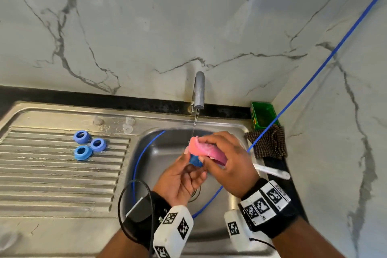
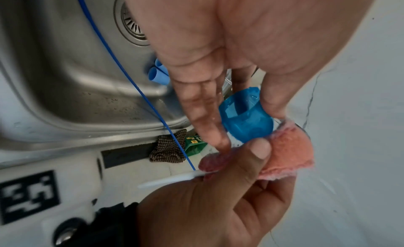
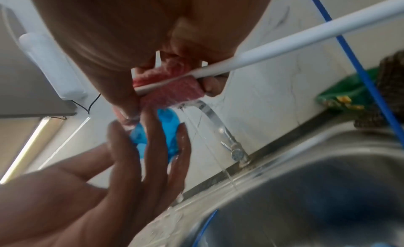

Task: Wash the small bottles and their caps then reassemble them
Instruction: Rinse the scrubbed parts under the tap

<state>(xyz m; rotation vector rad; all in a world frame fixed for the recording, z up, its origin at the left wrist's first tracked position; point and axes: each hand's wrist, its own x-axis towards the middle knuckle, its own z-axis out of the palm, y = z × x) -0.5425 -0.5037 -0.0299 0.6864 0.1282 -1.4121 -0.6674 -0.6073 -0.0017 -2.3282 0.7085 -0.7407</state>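
Over the sink bowl, my left hand pinches a translucent blue cap between thumb and fingers, just under the running tap. In the left wrist view the blue cap shows its hollow side. My right hand grips a pink sponge brush by its sponge head and presses it against the cap; its white handle sticks out to the right. Three blue ring caps lie on the drainboard. Some clear small pieces stand on the sink's back rim.
Two blue tubes lie in the steel sink near the drain. A blue cable crosses the bowl and runs up the right wall. A checked cloth and a green box sit at the back right corner.
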